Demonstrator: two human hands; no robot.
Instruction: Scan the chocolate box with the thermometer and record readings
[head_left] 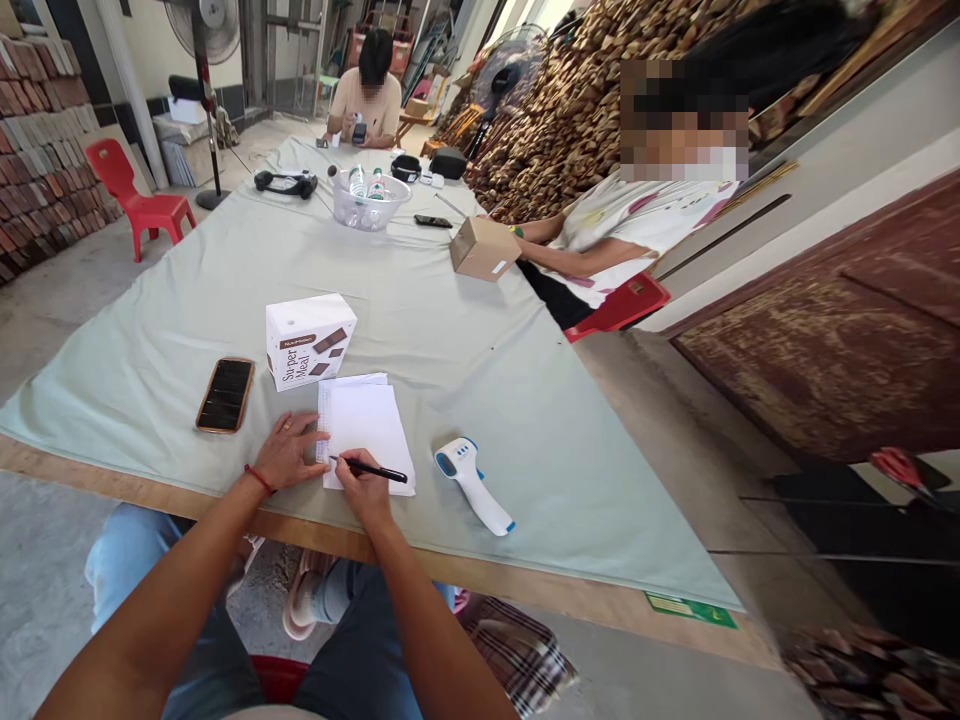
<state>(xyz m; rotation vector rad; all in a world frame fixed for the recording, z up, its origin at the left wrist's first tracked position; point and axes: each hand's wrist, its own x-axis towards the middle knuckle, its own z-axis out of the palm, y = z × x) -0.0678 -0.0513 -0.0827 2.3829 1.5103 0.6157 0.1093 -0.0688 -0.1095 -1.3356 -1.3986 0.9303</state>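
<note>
My right hand (365,492) is closed around a black pen (384,471), its tip at the left part of a white sheet of paper (370,420). Fingers spread, my left hand (289,452) lies flat with its fingertips on the paper's left edge, where a strip of small writing shows. Just behind the paper stands a white "Super Meal" box (310,340). A smartphone (225,395) with a dark screen lies to the left of my left hand. Right of the paper rests a white and blue infrared thermometer (475,485).
Across the cloth-covered table (420,340) a person at the right holds a cardboard box (484,248). Another person (366,95) sits at the far end with a small dark device. A clear plastic basin (367,208) holds bottles. A dark phone (433,221) lies beside it.
</note>
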